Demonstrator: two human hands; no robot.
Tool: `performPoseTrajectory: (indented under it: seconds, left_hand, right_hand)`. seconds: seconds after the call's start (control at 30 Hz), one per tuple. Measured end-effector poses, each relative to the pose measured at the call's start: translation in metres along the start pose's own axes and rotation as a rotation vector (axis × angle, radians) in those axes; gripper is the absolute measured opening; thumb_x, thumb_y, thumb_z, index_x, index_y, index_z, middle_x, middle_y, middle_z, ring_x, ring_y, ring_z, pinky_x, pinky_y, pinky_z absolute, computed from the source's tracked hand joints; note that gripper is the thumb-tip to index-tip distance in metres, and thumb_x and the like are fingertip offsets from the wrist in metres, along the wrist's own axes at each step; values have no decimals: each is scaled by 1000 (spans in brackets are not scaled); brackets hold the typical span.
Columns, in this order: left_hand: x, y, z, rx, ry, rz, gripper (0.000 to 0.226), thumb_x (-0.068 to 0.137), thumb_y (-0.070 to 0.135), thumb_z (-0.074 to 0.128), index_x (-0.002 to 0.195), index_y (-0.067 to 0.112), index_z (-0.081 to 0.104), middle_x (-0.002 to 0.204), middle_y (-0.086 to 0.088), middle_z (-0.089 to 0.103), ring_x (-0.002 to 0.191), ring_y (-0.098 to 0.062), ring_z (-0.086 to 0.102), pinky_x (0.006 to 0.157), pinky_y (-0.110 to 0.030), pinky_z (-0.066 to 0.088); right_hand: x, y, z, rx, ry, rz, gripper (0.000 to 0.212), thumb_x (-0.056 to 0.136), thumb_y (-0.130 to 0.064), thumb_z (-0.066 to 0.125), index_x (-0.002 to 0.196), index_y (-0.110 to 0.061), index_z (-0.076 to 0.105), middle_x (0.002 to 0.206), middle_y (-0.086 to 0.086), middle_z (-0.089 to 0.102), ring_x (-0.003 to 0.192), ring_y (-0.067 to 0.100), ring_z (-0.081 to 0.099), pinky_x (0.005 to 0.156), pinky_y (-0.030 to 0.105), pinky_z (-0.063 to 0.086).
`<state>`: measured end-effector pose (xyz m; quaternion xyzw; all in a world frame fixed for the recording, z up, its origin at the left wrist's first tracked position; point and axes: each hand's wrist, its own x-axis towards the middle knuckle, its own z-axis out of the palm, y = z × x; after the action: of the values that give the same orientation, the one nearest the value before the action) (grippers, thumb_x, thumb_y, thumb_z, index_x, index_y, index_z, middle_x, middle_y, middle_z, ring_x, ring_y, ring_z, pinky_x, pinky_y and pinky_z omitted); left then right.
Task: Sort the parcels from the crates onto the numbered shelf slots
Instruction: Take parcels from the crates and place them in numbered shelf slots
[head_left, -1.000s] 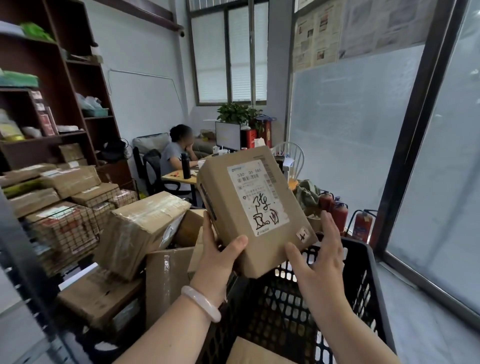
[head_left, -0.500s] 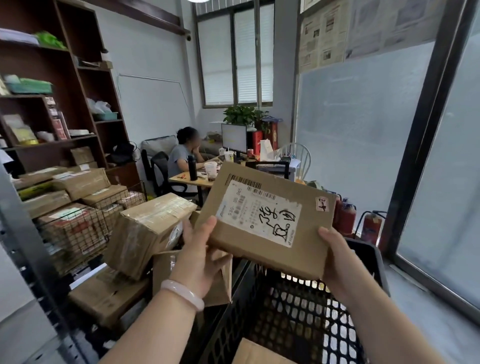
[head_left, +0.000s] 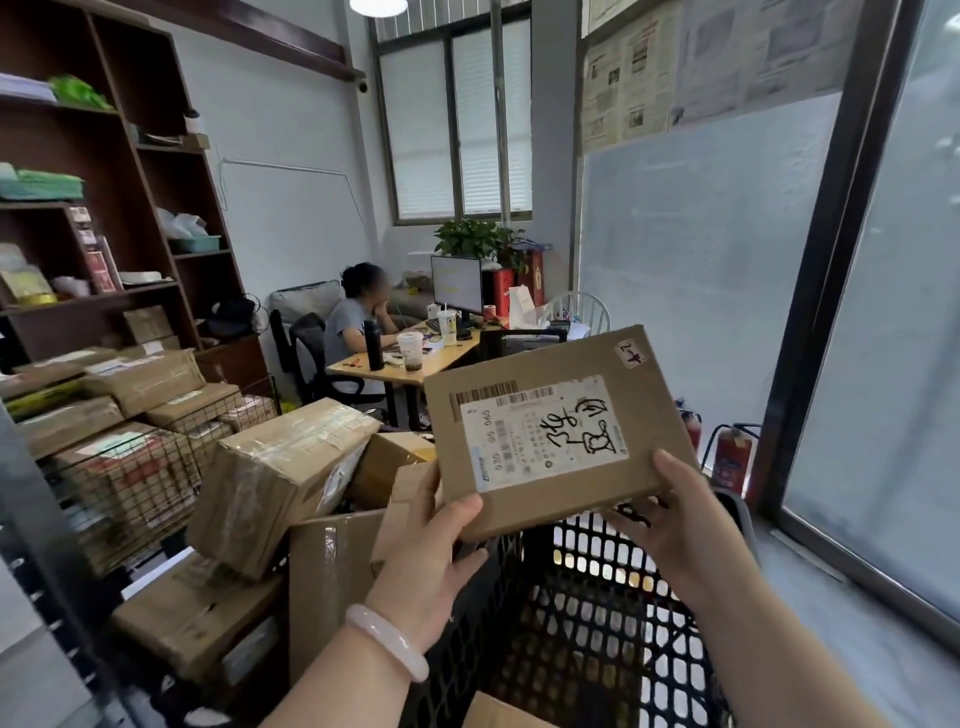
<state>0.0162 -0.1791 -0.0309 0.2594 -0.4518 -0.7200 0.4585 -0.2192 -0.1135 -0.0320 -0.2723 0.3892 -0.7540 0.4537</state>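
Above a crate (head_left: 571, 597), left hand (head_left: 421, 566) and right hand (head_left: 680, 525) grip a parcel (head_left: 545, 431) (label up); steadying it should help reading.

A free strip of floor runs between the black crate (head_left: 597, 623) and the glass partition (head_left: 883, 364), at right. At left, stacked cartons (head_left: 280, 478) crowd the crate's side.

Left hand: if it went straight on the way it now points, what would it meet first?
The left hand points up and forward into the parcel, which it grips at the lower left corner: the parcel comes first. Beyond it probably lies the desk, but depth is unclear.
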Motion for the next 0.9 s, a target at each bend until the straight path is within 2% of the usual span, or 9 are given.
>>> performPoseTrajectory:
  seconds: [0.13, 0.27, 0.33, 0.43, 0.53, 0.67, 0.73, 0.8, 0.9]
  left_hand:
    - [2, 20, -5, 97, -25, 52, 82, 62, 31, 86, 135, 44, 50, 128, 2, 66, 112, -15, 67, 85, -33, 57]
    - [2, 42, -15, 269, -64, 70, 83, 55, 45, 85, 131, 52, 52, 119, 11, 71, 106, -7, 68, 82, -30, 51]
    - [-3, 54, -20, 315, -63, 91, 82, 52, 50, 89, 127, 52, 56, 121, 12, 70, 113, -8, 65, 92, -33, 49]
    - [-20, 80, -31, 366, -64, 125, 90, 44, 56, 93, 128, 52, 59, 139, 2, 59, 130, -22, 54, 109, -50, 42]
    - [-40, 109, -46, 367, -127, 134, 90, 39, 51, 97, 122, 56, 62, 135, -1, 63, 122, -27, 61, 100, -48, 51]
    - [-75, 139, -78, 334, -54, 139, 78, 42, 30, 98, 108, 59, 67, 117, -5, 72, 101, -33, 72, 72, -40, 62]
    - [-96, 154, -99, 420, 15, 196, 89, 37, 46, 99, 114, 64, 60, 125, -1, 68, 107, -29, 70, 79, -41, 61]
    - [-117, 166, -121, 501, 69, 211, 102, 36, 55, 96, 126, 67, 49, 134, 2, 62, 115, -26, 66, 91, -47, 57]
    - [-146, 178, -160, 546, 128, 211, 118, 37, 57, 96, 141, 53, 40, 135, 1, 62, 119, -23, 64, 95, -45, 55]
  right_hand:
    - [6, -26, -10, -126, -28, -126, 51, 73, -34, 67, 122, -28, 56, 98, 0, 69, 84, 11, 71, 67, 33, 59]
    - [11, -48, -1, -262, -123, -211, 51, 69, -33, 67, 119, -26, 57, 88, -8, 73, 80, 8, 70, 63, 27, 57]
    - [12, -60, 13, -309, -185, -224, 49, 64, -38, 71, 112, -34, 62, 87, -9, 74, 78, 9, 71, 61, 26, 57]
    - [14, -70, 46, -361, -273, -199, 40, 58, -45, 74, 97, -46, 70, 85, -5, 74, 75, 15, 72, 59, 31, 57]
    - [11, -69, 90, -423, -429, -201, 51, 55, -45, 80, 104, -47, 69, 84, -5, 74, 72, 14, 72, 53, 27, 55]
    - [-4, -46, 154, -468, -596, -202, 72, 50, -57, 87, 117, -45, 64, 97, -6, 74, 82, 15, 73, 62, 26, 57]
    - [-11, -29, 181, -453, -630, -200, 67, 54, -53, 84, 118, -45, 64, 101, -8, 74, 86, 13, 72, 65, 25, 56]
    - [-21, -10, 208, -461, -664, -201, 62, 57, -52, 79, 117, -48, 63, 109, -8, 72, 96, 18, 71, 75, 33, 56]
    - [-39, 20, 248, -484, -738, -190, 60, 58, -55, 75, 117, -49, 62, 111, -11, 70, 101, 18, 70, 80, 37, 55]
